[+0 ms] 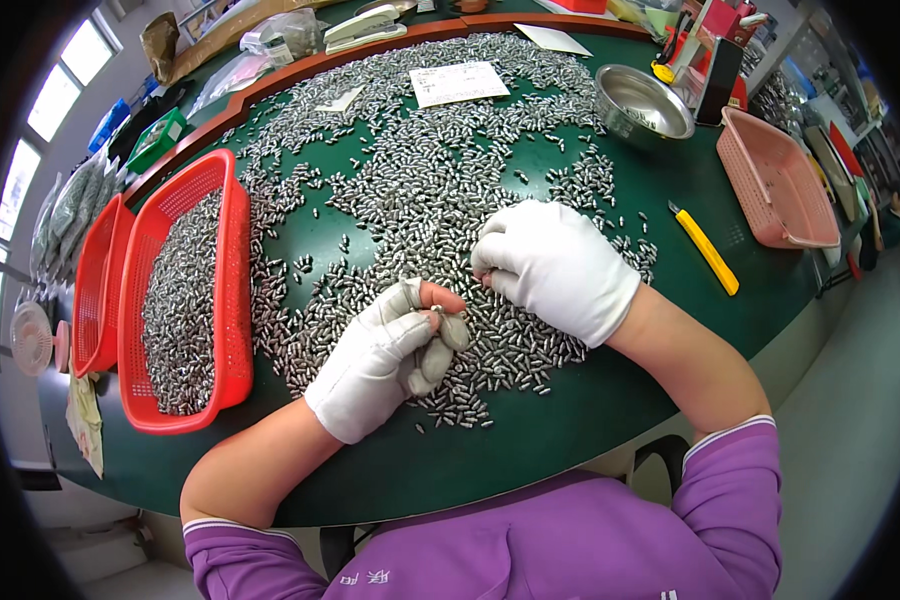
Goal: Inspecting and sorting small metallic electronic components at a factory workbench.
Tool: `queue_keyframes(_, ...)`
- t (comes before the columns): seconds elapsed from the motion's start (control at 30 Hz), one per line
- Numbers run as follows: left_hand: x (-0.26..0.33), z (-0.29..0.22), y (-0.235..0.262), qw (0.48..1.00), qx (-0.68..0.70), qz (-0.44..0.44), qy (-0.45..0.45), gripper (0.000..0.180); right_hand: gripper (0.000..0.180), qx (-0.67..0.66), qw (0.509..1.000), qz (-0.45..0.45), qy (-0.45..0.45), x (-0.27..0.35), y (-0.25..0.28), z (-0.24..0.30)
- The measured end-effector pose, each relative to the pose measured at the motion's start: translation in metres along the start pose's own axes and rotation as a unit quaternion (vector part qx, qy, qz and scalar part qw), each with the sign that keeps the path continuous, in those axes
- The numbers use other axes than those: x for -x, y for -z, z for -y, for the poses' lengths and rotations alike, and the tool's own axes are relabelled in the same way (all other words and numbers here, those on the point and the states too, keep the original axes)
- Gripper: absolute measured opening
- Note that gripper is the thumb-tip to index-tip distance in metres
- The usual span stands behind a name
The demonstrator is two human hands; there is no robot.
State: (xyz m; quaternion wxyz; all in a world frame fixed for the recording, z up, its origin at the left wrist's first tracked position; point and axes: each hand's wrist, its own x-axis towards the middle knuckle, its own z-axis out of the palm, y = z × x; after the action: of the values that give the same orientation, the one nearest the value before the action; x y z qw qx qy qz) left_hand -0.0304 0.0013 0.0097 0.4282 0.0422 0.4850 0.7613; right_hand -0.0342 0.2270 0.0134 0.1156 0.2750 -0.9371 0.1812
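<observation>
Small bullet-shaped silver metal parts (410,190) lie spread in a thick layer over the green table. My left hand (385,350), in a white glove with bare tips at thumb and forefinger, is curled just above the near part of the pile. Its thumb and forefinger press together; whatever lies between them or in the curled fingers is hidden. To the right, my right hand (555,270) wears a white glove too. Its fingers bend down together over the parts, the bare fingertips close to the pile, and I cannot make out what they pinch.
A red basket (235,290) full of metal parts stands at the left, beside another red basket (95,290). On the right are a yellow cutter knife (708,252), a pink basket (770,185) and a steel bowl (638,110). A paper label (458,84) rests on the parts.
</observation>
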Motion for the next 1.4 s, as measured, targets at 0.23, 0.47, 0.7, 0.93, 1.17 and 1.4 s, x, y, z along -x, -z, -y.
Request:
queue_keyframes(0.23, 0.001, 0.002, 0.000, 1.000, 0.004, 0.012, -0.024, 0.025, 0.008, -0.059, 0.997, 0.038, -0.023, 0.001, 0.018, 0.003)
queue_keyframes(0.47, -0.001, 0.002, 0.000, 1.000, 0.005, 0.004, -0.021, 0.020, 0.008, -0.061, 0.996, 0.058, 0.007, 0.002, 0.005, 0.008)
queue_keyframes(0.7, 0.001, 0.001, -0.004, 1.000, -0.012, -0.027, -0.010, 0.017, 0.010, -0.126, 0.991, -0.022, -0.029, -0.001, 0.005, 0.011)
queue_keyframes(0.93, 0.001, 0.002, -0.003, 1.000, -0.018, -0.019, -0.005, 0.019, 0.013, -0.284, 0.958, -0.001, -0.038, -0.001, 0.010, 0.026)
queue_keyframes(1.17, 0.000, 0.001, -0.004, 0.999, -0.014, -0.037, 0.000, 0.013, 0.012, -0.262, 0.962, -0.052, -0.047, -0.001, 0.012, 0.020)
queue_keyframes(1.4, 0.000, 0.000, -0.005, 0.999, -0.031, -0.045, 0.002, 0.012, 0.012, -0.247, 0.965, -0.085, 0.010, -0.002, 0.014, 0.014)
